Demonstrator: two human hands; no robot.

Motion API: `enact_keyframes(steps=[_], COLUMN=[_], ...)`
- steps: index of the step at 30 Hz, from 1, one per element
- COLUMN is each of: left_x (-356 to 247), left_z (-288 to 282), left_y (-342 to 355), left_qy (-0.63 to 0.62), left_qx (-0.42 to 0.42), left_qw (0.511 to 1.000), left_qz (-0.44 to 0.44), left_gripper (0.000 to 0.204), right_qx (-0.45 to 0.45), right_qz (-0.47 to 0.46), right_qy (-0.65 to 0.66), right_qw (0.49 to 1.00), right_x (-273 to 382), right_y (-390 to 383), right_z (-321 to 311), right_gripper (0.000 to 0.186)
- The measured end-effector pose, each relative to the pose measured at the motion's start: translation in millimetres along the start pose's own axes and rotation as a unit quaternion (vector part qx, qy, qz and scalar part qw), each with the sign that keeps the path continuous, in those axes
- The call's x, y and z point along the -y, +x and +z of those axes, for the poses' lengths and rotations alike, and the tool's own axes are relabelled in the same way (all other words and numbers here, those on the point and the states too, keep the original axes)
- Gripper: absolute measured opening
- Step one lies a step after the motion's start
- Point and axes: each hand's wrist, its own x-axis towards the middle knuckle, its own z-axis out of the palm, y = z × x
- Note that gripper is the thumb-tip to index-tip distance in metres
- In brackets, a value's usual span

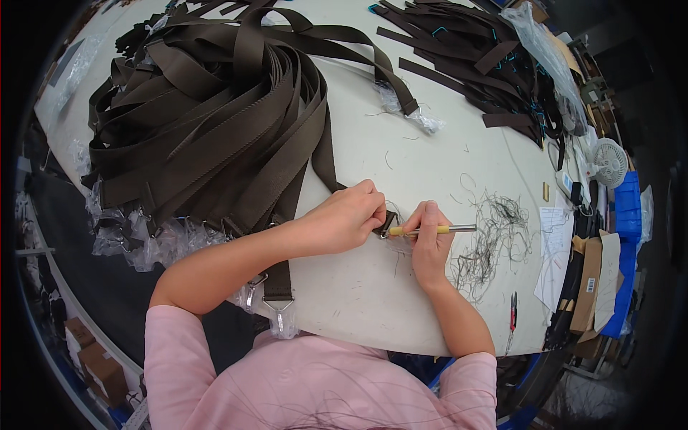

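My left hand (351,217) is closed with a pinch on the end of a dark brown webbing strap (326,161), which runs back to the big pile. A metal ring and clear plastic show at this strap end, between my hands. In my right hand (428,247) is a slim pen-like tool (444,229) with a yellow body and a silver metal end. Its other tip lies against the strap end by the ring; the exact contact is hidden by my fingers. The thumb of my right hand points up along the tool.
A large heap of brown straps (215,122) with plastic-wrapped metal buckles covers the left of the white table (358,294). Dark cut strips (473,57) lie at the far right. Loose thread trimmings (494,236), red-handled snips (513,312), papers (553,244) and a small fan (609,162) are to the right.
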Motion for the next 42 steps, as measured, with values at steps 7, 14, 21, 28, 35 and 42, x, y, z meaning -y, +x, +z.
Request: enact_keyframes(steps=[7,14,21,28,35,42], left_x=[6,6,5,1,4,2], left_z=[4,4,3,10,-11,-4], left_y=[-1,-1,0,-14,-1,13], left_qy=[0.021,0.021,0.014,0.130,0.024,0.102], left_qx=[-0.016,-0.013,-0.018,-0.114,-0.055,-0.064], left_qw=[0.999,1.000,1.000,0.982,0.998,0.992], left_qz=[0.021,0.017,0.020,0.076,-0.025,-0.044], left_gripper=[0.005,0.005,0.008,0.027,0.018,0.014], right_qx=[0.030,0.047,0.051,-0.124,-0.035,-0.017], right_qz=[-0.036,-0.037,-0.054,-0.055,0.044,0.065], right_qy=[-0.038,-0.050,-0.076,0.189,0.115,0.123], right_qw=[0.998,0.997,0.994,0.973,0.992,0.990], right_x=[0,0,-4,34,1,-8], right_y=[-1,-1,-1,23,30,40], right_z=[1,0,-3,-5,0,-1], right_gripper=[0.053,0.052,0.051,0.048,0.052,0.054])
